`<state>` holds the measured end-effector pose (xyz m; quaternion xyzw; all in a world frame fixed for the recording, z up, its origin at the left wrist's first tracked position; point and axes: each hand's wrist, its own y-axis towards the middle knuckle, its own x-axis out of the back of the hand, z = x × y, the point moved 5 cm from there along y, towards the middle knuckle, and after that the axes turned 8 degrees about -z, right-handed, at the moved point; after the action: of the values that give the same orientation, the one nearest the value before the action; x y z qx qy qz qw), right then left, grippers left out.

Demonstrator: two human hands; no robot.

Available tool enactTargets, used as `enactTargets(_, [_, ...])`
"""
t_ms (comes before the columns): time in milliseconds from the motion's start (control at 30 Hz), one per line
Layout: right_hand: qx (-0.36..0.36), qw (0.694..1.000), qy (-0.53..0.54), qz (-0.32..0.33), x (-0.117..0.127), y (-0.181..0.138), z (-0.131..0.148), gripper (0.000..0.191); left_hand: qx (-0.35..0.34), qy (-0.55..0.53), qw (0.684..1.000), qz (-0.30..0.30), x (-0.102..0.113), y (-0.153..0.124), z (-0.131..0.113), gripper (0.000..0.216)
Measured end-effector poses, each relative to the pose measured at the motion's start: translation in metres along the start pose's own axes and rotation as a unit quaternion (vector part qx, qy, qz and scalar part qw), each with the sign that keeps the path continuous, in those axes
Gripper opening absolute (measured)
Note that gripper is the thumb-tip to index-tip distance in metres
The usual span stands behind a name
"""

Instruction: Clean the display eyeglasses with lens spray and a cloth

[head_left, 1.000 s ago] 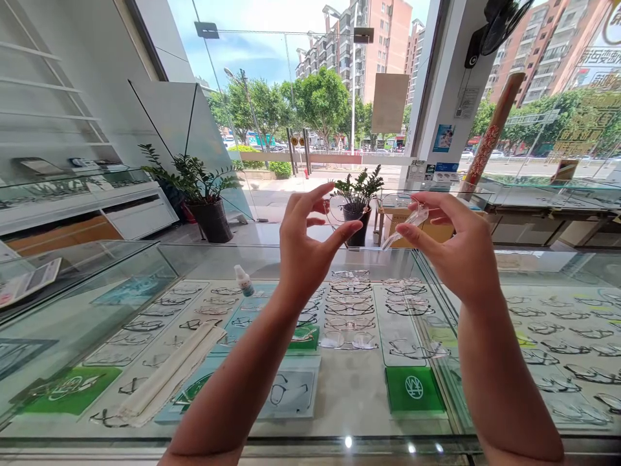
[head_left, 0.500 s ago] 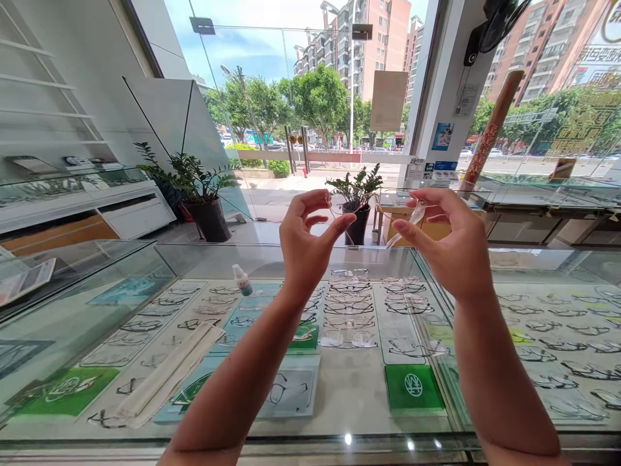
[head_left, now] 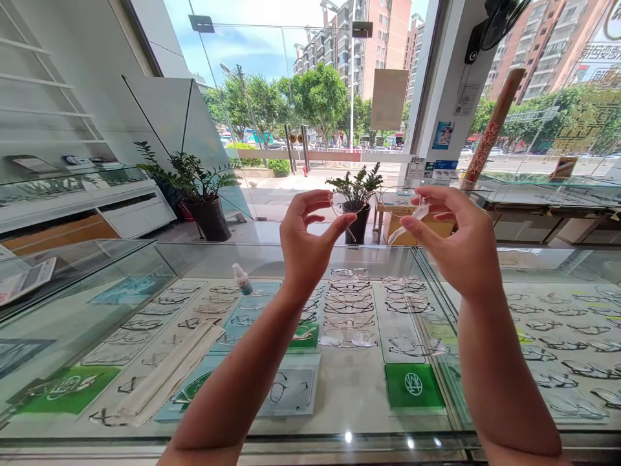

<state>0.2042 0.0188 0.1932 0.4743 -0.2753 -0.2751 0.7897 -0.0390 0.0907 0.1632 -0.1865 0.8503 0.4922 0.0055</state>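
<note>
I hold a pair of clear-framed glasses [head_left: 388, 210] up at chest height over a glass display counter [head_left: 204, 259]. My left hand [head_left: 305, 243] pinches the left side of the frame between thumb and forefinger. My right hand [head_left: 460, 249] pinches the right side, where a transparent temple [head_left: 412, 223] hangs folded down. The lenses are almost invisible against the bright window behind them.
Rows of spectacle frames [head_left: 349, 304] lie under the counter glass, with green cards [head_left: 413, 387]. On top sit a small dropper bottle [head_left: 241, 279] and a folded white cloth [head_left: 169, 372]. Two potted plants [head_left: 356, 200] [head_left: 198, 188] stand on the floor before the street window.
My left fingers closed from a wide spread into a tighter pinch on the frame. Both hands drifted slightly; the glasses stay held up in the same place.
</note>
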Motion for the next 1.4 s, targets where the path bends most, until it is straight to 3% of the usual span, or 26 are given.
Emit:
enactTargets(233, [-0.014,1.000,-0.004,0.016,-0.002,0.000,-0.004,0.038,-0.112,0.091,0.989,-0.035,0.005,-0.004,-0.019,0.049])
enactTargets(433, [-0.027,0.999,0.004,0.036,-0.003,0.001,-0.008,0.036,-0.154,0.120,0.980,-0.040,0.004,-0.006,-0.027,0.048])
enactTargets(1400, [-0.077,0.990,0.034,0.112,-0.011,0.004,-0.034,0.043,-0.208,0.151,0.966,-0.040,0.000,-0.016,-0.033,0.046])
